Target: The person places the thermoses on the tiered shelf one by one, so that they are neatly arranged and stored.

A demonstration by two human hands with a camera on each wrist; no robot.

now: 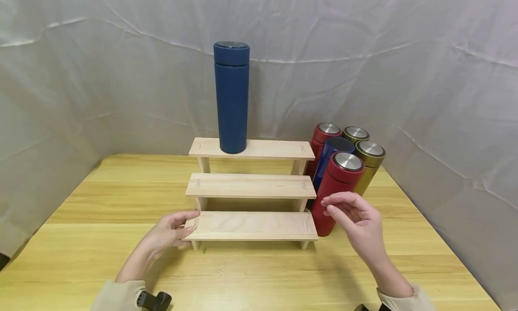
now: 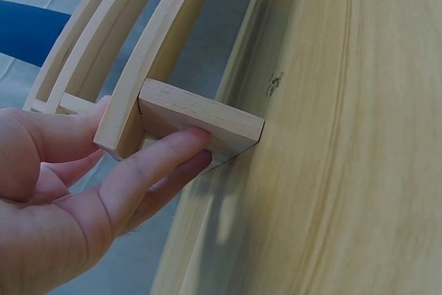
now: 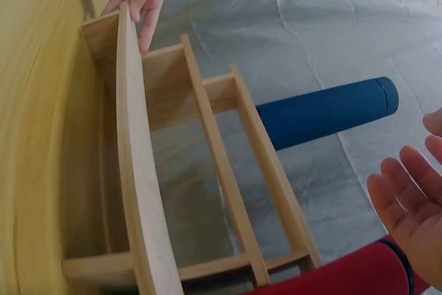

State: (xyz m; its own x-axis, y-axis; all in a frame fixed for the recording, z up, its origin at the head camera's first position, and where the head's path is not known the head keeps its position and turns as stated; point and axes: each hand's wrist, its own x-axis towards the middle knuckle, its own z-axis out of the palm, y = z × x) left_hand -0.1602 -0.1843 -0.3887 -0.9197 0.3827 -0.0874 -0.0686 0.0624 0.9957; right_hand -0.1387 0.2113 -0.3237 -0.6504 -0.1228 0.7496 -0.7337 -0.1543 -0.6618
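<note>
A three-step wooden stand rests on the table. My left hand grips the left end of its lowest step, the thumb on top. In the left wrist view, fingertips of that hand touch the wooden leg under the step. A tall blue thermos bottle stands upright on the top step, left of its middle. My right hand, fingers loosely bent and nothing in it, is right beside the front red thermos bottle, overlapping it in the head view.
Behind the front red bottle, at the stand's right side, are another red bottle, a dark blue bottle and two gold ones, one gold bottle nearer. A grey-white cloth hangs behind the wooden table.
</note>
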